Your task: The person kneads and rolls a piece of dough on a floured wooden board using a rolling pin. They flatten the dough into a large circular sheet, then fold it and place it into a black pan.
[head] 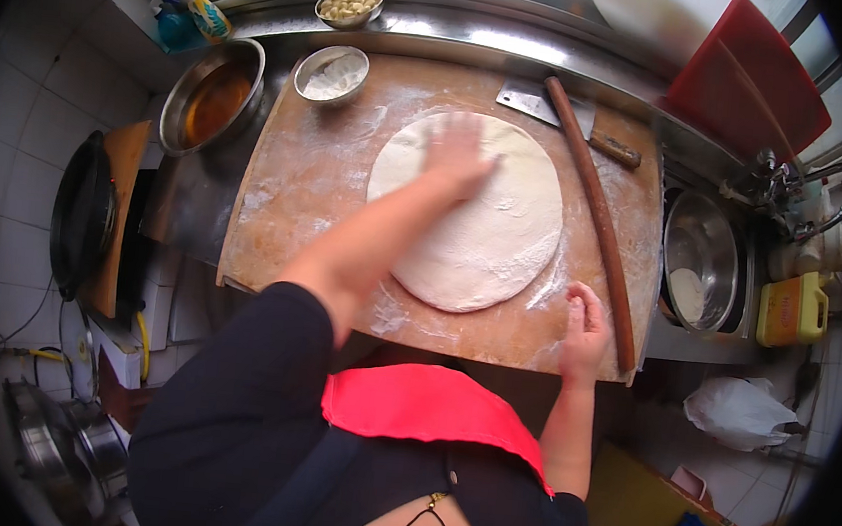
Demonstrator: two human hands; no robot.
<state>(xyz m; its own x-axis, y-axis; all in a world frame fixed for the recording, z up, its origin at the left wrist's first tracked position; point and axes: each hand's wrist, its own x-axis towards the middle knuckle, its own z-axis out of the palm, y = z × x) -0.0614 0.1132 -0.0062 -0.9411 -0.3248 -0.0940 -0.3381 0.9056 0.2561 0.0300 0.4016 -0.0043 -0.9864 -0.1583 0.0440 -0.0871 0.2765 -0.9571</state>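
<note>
A large round sheet of dough, dusted with flour, lies flat on the wooden board. My left hand reaches across it and rests over its far part, palm down; motion blurs the fingers. Near the board's front right edge is my right hand, loosely curled, with nothing visible in it. Just right of that hand runs a long wooden rolling pin. Its far end crosses the blade of a cleaver with a wooden handle.
A bowl of flour sits at the board's far left corner. Beyond stands a bowl of peeled garlic cloves. Left is a metal basin with amber liquid. To the right are a sink basin, a faucet and a red cutting board.
</note>
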